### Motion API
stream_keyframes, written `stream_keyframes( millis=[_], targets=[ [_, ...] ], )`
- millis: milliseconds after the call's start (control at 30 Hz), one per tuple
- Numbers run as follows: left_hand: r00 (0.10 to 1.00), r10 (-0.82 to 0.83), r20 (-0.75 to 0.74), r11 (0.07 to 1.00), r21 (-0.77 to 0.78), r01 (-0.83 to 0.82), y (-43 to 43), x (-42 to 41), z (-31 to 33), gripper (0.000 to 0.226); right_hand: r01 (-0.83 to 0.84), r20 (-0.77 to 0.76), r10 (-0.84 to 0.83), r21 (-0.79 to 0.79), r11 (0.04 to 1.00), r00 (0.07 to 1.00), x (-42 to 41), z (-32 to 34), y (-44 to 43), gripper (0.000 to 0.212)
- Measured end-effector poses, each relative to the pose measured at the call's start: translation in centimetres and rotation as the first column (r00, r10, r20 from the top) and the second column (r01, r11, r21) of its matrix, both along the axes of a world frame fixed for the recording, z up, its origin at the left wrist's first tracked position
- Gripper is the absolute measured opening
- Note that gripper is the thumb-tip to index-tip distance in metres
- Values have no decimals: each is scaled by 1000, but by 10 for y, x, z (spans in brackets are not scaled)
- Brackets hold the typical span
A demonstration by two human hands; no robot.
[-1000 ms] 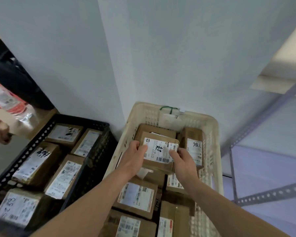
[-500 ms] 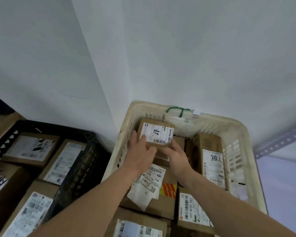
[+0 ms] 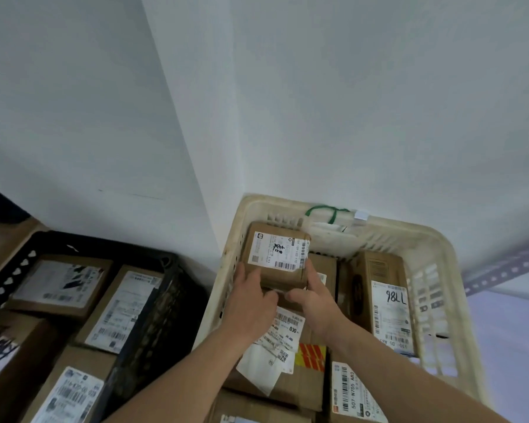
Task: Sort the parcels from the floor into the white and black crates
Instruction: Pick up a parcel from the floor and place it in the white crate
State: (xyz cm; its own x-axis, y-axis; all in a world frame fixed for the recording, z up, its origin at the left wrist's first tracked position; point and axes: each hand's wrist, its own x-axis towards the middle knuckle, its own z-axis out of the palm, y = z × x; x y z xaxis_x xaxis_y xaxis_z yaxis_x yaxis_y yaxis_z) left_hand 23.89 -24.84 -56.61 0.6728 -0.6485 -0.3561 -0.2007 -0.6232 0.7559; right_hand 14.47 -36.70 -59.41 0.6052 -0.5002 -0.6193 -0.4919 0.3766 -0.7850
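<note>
A small brown parcel [image 3: 274, 254] with a white label sits at the far left corner of the white crate [image 3: 434, 257], on top of other boxes. My left hand [image 3: 251, 303] holds its near left edge, fingers curled against the side. My right hand [image 3: 313, 300] holds its near right edge, thumb at the front. The white crate holds several labelled cardboard parcels, one marked "98LL" [image 3: 385, 297]. The black crate [image 3: 165, 300] to the left also holds several labelled parcels.
A white wall corner [image 3: 214, 148] rises directly behind both crates. A grey perforated metal shelf rail [image 3: 507, 270] runs at the right. A green tie [image 3: 327, 212] hangs on the white crate's far rim.
Both hands carried the small parcel further away and down into the white crate's far left corner. The view shifted right and closer; another person's hand at the left edge has left view.
</note>
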Motion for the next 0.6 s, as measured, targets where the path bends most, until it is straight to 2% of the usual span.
stream_keyframes(
  millis=[133,267,333,500,600],
  targets=[
    [999,-34,-24,999,-24,34,6,1,22,51,-20,-26,17,-129,991,1000,-6,28,1,67],
    [997,-72,-35,997,-38,70,11,-2,60,45,37,-9,-40,-193,980,999,-14,78,14,44],
    [996,-81,-24,996,-48,80,16,-5,81,49,45,-4,-47,-233,971,999,-19,102,21,45],
    [995,-95,10,995,-39,96,37,-21,133,58,78,32,-72,-320,944,997,-37,158,43,66],
    [995,-89,54,995,-42,91,52,-31,161,66,77,78,-51,-379,922,996,-51,189,56,64]
  ],
)
